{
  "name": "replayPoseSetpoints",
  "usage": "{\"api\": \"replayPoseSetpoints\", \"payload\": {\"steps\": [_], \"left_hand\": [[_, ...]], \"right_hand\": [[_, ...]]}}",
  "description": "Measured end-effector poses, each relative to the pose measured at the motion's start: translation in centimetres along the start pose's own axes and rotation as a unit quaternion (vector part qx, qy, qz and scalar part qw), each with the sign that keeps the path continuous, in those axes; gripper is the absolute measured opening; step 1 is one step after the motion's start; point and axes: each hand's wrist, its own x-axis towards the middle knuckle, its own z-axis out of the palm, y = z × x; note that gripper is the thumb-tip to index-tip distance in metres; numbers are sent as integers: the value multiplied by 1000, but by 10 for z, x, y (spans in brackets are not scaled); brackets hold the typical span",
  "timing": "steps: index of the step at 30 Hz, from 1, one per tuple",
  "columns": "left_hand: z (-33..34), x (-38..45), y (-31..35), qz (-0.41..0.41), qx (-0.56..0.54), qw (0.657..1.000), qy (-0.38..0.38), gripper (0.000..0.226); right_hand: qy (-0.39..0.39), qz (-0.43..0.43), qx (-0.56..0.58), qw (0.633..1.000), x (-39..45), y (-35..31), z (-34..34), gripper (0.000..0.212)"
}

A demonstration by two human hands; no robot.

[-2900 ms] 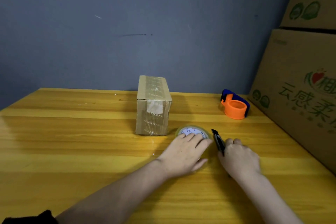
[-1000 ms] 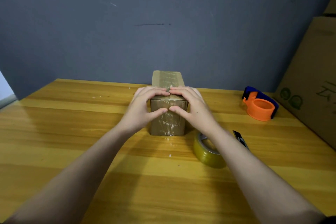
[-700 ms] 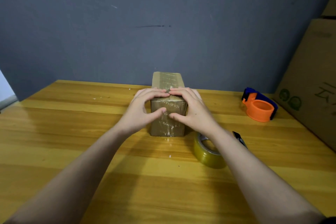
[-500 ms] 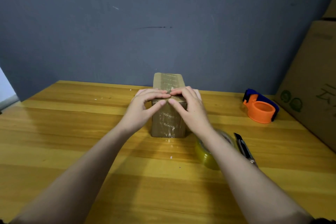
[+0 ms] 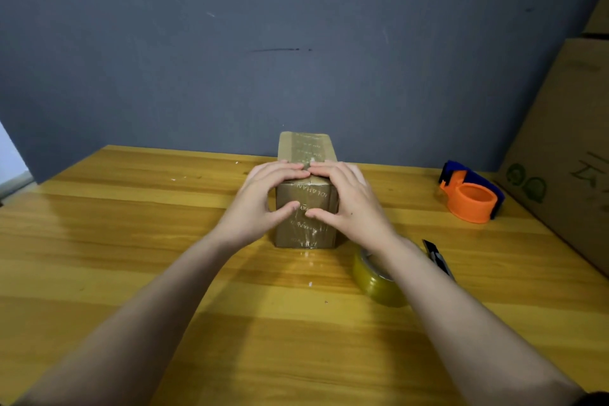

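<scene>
A small brown cardboard box (image 5: 305, 231), wrapped in clear tape, stands on the wooden table (image 5: 131, 241) near the back wall. My left hand (image 5: 260, 204) and my right hand (image 5: 352, 204) lie over its near top edge. The fingers of both rest flat on the top and meet at the middle seam. Both thumbs press against the front face, tips almost touching. The box's side faces are hidden behind my palms.
A yellowish roll of clear tape (image 5: 379, 287) lies under my right forearm. A black utility knife (image 5: 438, 257) lies just right of it. An orange and blue tape dispenser (image 5: 471, 198) sits at the back right, beside a large printed carton (image 5: 566, 142).
Some seconds ago my hands were at the tape roll and knife; they moved onto the box. In the last half second both thumbs slid from the top edge down the front face.
</scene>
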Motion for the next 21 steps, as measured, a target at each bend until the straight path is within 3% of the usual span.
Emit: {"api": "replayPoseSetpoints", "payload": {"steps": [2, 6, 9, 21], "left_hand": [[3, 1, 4, -13, -22, 1000, 13, 41], [15, 7, 14, -54, -39, 995, 73, 23], [23, 10, 16, -63, -26, 991, 112, 17], [16, 3, 5, -8, 48, 997, 51, 42]], "right_hand": [[-12, 2, 24, 1000, -1, 1, -3, 64], [24, 29, 115, 993, 0, -2, -6, 36], [51, 38, 114, 991, 0, -4, -1, 32], [-17, 2, 32, 999, -4, 3, -9, 44]]}}
